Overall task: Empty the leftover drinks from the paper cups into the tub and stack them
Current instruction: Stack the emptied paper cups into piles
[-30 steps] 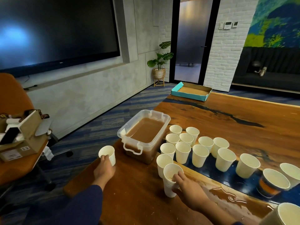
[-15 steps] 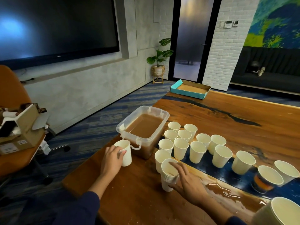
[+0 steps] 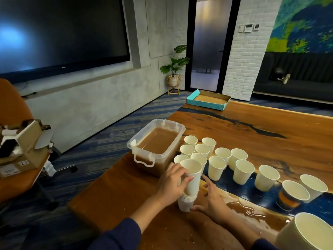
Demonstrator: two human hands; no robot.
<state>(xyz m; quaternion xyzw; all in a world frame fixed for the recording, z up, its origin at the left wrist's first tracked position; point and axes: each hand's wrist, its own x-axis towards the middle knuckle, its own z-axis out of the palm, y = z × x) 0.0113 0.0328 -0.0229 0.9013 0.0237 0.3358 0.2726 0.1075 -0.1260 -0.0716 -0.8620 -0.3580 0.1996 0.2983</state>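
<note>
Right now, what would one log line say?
left hand: slots cup into stack | right hand: steadies stack | tub: brown liquid

A large dark wall screen (image 3: pixel 59 31) dominates the grey concrete-look wall (image 3: pixel 86 109) of a dimly lit meeting room, a pale blue glare showing at its left edge. A potted plant (image 3: pixel 173 69) on a small stand sits in the far corner beside a black-framed frosted glass door (image 3: pixel 210 42). White-painted brick (image 3: pixel 245 56) flanks the door, carrying small wall controls (image 3: pixel 249 27). A blue, green and yellow mural (image 3: pixel 304 24) hangs above a dark sofa (image 3: pixel 295 76). Striped blue carpet (image 3: pixel 111 136) covers the floor, and an orange chair (image 3: pixel 12 112) stands at left.
</note>
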